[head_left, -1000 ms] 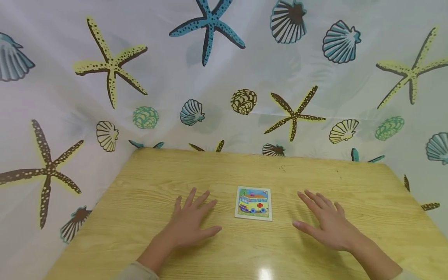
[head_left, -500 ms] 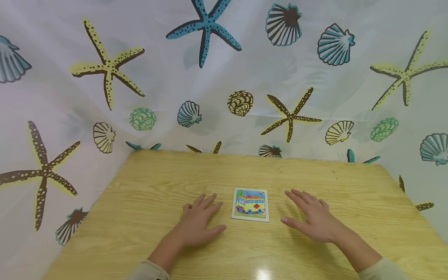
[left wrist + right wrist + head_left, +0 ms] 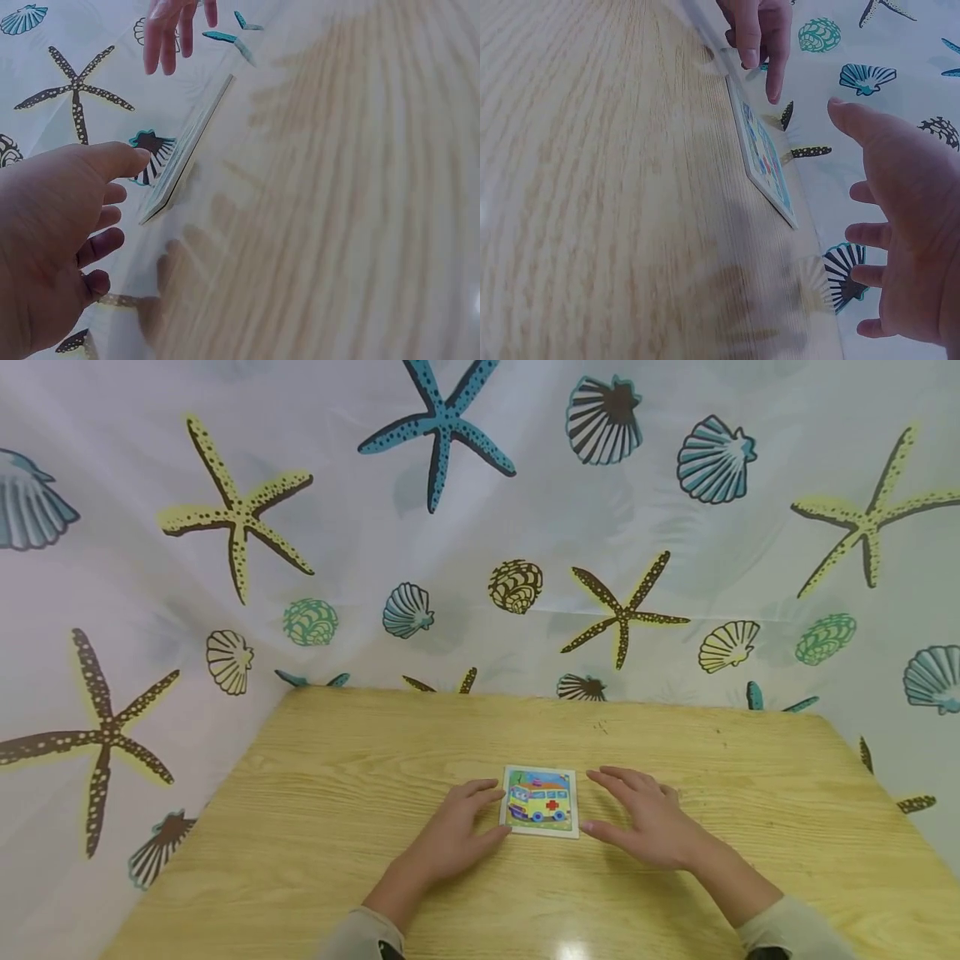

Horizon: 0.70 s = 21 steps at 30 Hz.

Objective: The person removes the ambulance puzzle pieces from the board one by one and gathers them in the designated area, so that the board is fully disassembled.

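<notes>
A small square picture puzzle board with a white border lies flat on the wooden table; its picture is a yellow ambulance with a red cross. Just left of it is my left hand, fingertips right at the board's left edge in the head view. My right hand is at the other side, thumb and fingers spread close to the right edge. Neither hand grips anything. Seen from the left wrist, the board appears edge-on beyond the thumb; the right wrist view shows its picture side at a slant.
The light wooden table extends around the board. A white cloth printed with starfish and shells hangs behind the table and along both sides.
Both hands have moved inward from either side, the left rightward and the right leftward, up to the board's edges. The board stays in place on the table.
</notes>
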{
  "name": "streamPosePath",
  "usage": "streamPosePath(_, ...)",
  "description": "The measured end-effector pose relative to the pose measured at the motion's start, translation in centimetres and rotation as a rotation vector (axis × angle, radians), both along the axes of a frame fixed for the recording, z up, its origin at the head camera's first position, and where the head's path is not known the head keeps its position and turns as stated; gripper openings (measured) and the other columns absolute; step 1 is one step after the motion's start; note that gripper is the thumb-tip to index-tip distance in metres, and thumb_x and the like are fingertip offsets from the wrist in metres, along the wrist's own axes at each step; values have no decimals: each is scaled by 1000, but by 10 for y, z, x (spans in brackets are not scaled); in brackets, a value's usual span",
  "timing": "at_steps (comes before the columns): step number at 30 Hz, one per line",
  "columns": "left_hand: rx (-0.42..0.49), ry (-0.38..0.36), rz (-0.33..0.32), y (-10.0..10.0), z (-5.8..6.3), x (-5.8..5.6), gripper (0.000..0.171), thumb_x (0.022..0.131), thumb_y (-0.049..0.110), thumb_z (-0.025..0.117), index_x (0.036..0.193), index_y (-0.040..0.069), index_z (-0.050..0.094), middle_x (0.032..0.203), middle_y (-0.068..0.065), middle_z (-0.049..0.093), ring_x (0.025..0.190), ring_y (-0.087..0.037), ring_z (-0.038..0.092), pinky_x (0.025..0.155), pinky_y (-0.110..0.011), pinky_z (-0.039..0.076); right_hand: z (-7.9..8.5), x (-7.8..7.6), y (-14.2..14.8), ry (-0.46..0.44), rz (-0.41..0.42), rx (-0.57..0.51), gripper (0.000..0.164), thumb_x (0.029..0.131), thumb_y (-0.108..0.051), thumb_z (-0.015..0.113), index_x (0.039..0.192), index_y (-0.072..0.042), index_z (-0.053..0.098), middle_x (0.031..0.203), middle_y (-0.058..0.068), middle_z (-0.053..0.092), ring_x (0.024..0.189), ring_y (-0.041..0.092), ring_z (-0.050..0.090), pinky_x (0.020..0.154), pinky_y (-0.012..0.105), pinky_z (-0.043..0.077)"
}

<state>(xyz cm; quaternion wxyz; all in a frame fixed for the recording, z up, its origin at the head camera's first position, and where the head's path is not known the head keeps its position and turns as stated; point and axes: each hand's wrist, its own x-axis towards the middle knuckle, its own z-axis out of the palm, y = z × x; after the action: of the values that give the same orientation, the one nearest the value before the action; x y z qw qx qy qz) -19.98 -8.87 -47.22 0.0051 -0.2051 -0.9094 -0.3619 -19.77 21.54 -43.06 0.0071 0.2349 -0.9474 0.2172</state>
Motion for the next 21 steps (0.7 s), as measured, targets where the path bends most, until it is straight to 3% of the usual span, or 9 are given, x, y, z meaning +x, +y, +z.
streamPosePath(4,54,-8,4,11,0,-5,49,93,28,71,134,3,61,145,-10,54,136,-34,48,110,-51,42,0,-4,-4,-21,1,-4,69,94,-62,57,151,-26,44,148,7,48,137,37,42,101,72,28)
streamPosePath(8,63,17,42,20,-1,-9,47,90,29,75,129,6,66,138,-6,59,113,-24,61,95,-40,52,0,-10,-8,-55,16,-40,70,93,-60,60,150,-23,46,138,8,52,127,32,49,99,62,39)
streamPosePath(11,57,17,70,24,-3,-12,47,88,31,78,126,7,68,135,-5,61,90,-14,57,78,-29,49,-1,-13,-13,-101,37,-83,72,92,-59,62,150,-19,46,132,9,52,120,29,53,94,52,47)
streamPosePath(13,58,-3,82,25,-5,-13,48,87,33,78,126,7,68,136,-5,61,83,-14,54,72,-28,46,-1,-15,-16,-138,51,-110,73,92,-59,62,150,-18,45,130,10,52,119,28,54,92,48,49)
streamPosePath(17,19,-26,74,24,-8,-14,53,88,39,76,130,8,66,142,-6,58,110,-25,62,92,-42,52,-2,-19,-22,-180,67,-132,73,92,-57,63,150,-17,45,126,9,53,115,25,55,89,44,49)
streamPosePath(21,-64,-11,28,23,-11,-17,56,91,45,71,135,11,63,148,-7,53,134,-33,52,106,-52,45,-2,-25,-28,-195,80,-139,70,93,-52,65,149,-16,45,122,8,55,105,21,57,87,41,50)
